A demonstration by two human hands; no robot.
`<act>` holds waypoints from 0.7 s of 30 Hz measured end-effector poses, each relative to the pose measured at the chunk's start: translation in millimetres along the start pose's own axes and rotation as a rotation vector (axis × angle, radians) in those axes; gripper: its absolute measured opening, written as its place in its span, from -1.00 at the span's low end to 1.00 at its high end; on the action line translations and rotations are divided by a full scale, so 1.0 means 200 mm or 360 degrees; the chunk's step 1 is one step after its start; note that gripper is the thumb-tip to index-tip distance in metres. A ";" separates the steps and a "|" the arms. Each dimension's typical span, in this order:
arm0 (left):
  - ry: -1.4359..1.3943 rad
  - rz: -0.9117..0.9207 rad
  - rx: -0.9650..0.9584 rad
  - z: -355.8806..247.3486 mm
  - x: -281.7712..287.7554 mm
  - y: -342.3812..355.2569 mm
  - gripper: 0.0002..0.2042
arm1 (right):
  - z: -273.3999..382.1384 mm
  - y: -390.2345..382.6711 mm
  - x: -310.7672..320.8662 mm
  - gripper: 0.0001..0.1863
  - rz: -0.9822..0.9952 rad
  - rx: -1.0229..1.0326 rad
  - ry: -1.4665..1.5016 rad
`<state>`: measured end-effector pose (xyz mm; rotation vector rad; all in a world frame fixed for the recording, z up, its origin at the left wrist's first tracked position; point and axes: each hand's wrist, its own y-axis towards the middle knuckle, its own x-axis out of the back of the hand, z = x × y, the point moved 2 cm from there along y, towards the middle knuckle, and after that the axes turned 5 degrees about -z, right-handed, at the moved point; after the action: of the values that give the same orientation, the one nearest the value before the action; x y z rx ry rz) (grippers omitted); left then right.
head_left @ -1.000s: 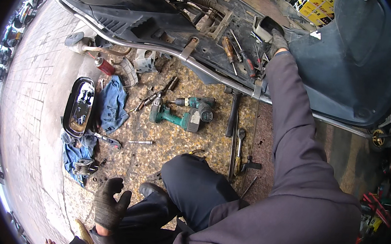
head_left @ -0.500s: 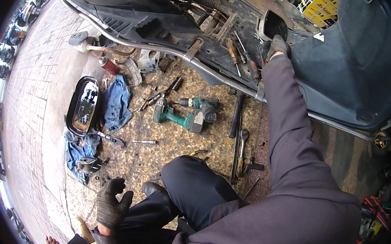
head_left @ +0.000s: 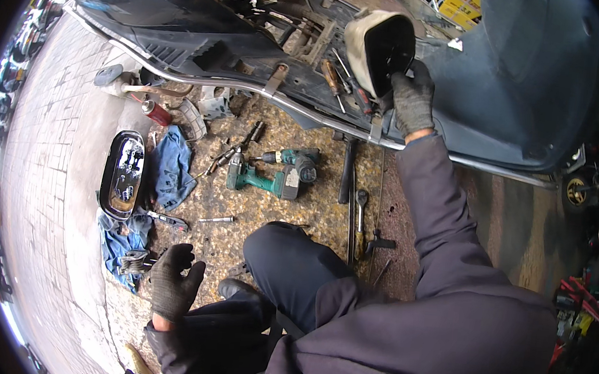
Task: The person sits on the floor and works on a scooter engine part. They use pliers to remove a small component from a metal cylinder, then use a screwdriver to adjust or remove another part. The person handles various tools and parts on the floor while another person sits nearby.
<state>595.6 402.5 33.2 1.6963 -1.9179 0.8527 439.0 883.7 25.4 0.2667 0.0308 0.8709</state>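
Observation:
My right hand (head_left: 414, 103), in a dark grey knit glove, grips the rim of a squarish off-white container (head_left: 359, 44) with a black inside. It is tilted, its opening facing me, over the scooter's dark floorboard (head_left: 301, 91). Screwdrivers (head_left: 332, 77) lie on the floorboard just left of it. What the container holds is too dark to tell. Close to my left knee, my gloved left hand (head_left: 175, 286) hovers with thumb and fingers apart and nothing in it. Nearest to that hand are a blue rag (head_left: 124, 239) and a dark metal part (head_left: 138, 261) on the ground.
On the ground lie a green cordless drill (head_left: 261, 180), a ratchet (head_left: 360, 217), a hammer (head_left: 347, 170) and a socket extension (head_left: 217, 219). Further left are a black oily tray (head_left: 105, 188), another blue rag (head_left: 173, 169) and a red can (head_left: 155, 112). The scooter's chrome rail (head_left: 306, 109) crosses in front.
My right hand has raised the container off the floorboard and brought it left and nearer, tipping it toward me. My left hand has shifted slightly upward, still empty.

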 end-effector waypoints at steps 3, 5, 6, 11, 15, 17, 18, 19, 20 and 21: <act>-0.0008 0.0010 -0.0022 0.02 -0.01 0.03 -0.69 | 0.00 -0.18 0.16 -0.71 0.0186 0.0064 -0.0097; -0.0024 0.0021 -0.0050 0.02 -0.01 0.04 -0.69 | -0.02 -0.27 0.30 -0.68 0.0156 -0.0003 -0.0087; -0.0029 0.0023 -0.0053 0.02 -0.01 0.04 -0.69 | -0.04 -0.29 0.37 -0.67 0.0122 -0.0057 -0.0208; -0.0038 0.0041 -0.0061 0.02 -0.01 0.06 -0.70 | -0.04 -0.36 0.75 -0.71 0.0249 -0.0480 -0.0688; 0.0004 0.0125 -0.0103 0.03 -0.02 0.09 -0.71 | -0.02 -0.35 0.79 -0.71 0.0316 -0.0027 -0.1029; -0.0043 0.0137 -0.0113 0.04 -0.03 0.09 -0.71 | -0.08 -0.43 0.80 -0.67 0.0366 -0.0454 -0.0893; -0.0053 0.0136 -0.0130 0.05 -0.03 0.09 -0.71 | -0.10 -0.48 0.80 -0.65 0.0433 -0.0497 -0.0852; -0.0011 0.0135 -0.0127 0.05 -0.03 0.09 -0.69 | -0.15 -0.53 0.80 -0.61 0.0502 -0.0454 -0.0783; -0.0038 0.0135 -0.0080 0.06 -0.03 0.09 -0.68 | -0.21 -0.61 0.80 -0.56 0.0566 -0.0415 -0.0720; -0.0071 0.0148 -0.0031 0.07 -0.03 0.09 -0.67 | -0.26 -0.67 0.78 -0.51 0.0644 0.0055 -0.0660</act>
<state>580.5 397.3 16.2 1.6391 -2.0418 0.8338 633.5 930.8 -44.2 0.4928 -0.4064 1.2013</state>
